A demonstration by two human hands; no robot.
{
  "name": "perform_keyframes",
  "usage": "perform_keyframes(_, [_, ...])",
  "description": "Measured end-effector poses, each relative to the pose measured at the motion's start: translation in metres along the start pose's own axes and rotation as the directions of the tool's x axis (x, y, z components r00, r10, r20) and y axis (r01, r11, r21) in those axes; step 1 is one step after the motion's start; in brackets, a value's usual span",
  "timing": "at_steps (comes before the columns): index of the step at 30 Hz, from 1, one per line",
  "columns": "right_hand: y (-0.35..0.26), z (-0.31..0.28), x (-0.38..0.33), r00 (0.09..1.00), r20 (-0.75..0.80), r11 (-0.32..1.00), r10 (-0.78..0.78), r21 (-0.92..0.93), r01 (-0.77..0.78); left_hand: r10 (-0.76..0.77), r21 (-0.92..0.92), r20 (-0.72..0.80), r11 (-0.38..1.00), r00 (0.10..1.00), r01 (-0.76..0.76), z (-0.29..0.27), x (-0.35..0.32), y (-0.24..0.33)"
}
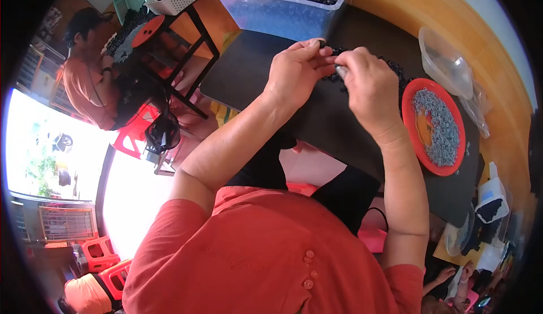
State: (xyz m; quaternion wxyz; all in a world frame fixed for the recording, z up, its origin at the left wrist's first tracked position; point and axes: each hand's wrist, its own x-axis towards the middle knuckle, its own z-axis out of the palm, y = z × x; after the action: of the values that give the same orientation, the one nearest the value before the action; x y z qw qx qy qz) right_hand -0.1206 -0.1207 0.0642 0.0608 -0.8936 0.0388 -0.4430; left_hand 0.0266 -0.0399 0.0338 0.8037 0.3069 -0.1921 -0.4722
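Observation:
Both my hands are raised close together over the dark table [249,76]. My left hand [293,73] is closed, with a small black part [322,43] pinched at the tips of thumb and forefinger. Just to its right, my right hand [369,82] is closed too, thumb against fingers; whatever it pinches is too small or hidden to name. Beneath and behind the hands lies a loose pile of small black parts [394,68]. A red plate [406,123] right of my right hand holds many small grey metal pieces [438,133] and something orange-yellow [423,130].
A clear plastic bin [277,18] full of black ring-like parts stands at the table's far side. Clear plastic containers [444,59] lie at the far right by the wooden wall. Another person [90,76] sits at a side table on the left, near red stools [102,254].

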Motion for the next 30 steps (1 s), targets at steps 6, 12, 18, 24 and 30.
perform_keyframes(6, [-0.008,0.013,-0.004,0.992,0.058,0.974,-0.115,-0.189,0.124,-0.095,-0.163,0.038,0.982,0.995,0.100,0.032,0.010,-0.015])
perform_keyframes(12, [-0.003,0.015,-0.007,0.998,0.006,0.995,0.055,0.087,-0.056,-0.212,-0.228,0.017,0.951,0.977,0.210,0.038,0.017,-0.020])
perform_keyframes(18, [0.001,0.015,-0.008,0.967,0.078,0.926,0.243,0.278,-0.255,-0.195,-0.210,0.048,0.957,0.980,0.201,0.032,0.026,-0.027])
perform_keyframes(24, [0.009,-0.002,0.002,0.928,0.035,0.859,0.371,0.367,-0.357,-0.029,-0.097,-0.034,0.995,0.999,0.025,0.026,0.032,-0.031])
perform_keyframes(30, [0.029,-0.011,0.002,0.803,0.003,0.692,0.596,0.506,-0.516,-0.058,0.034,0.102,0.998,0.993,0.055,0.028,0.021,-0.027])
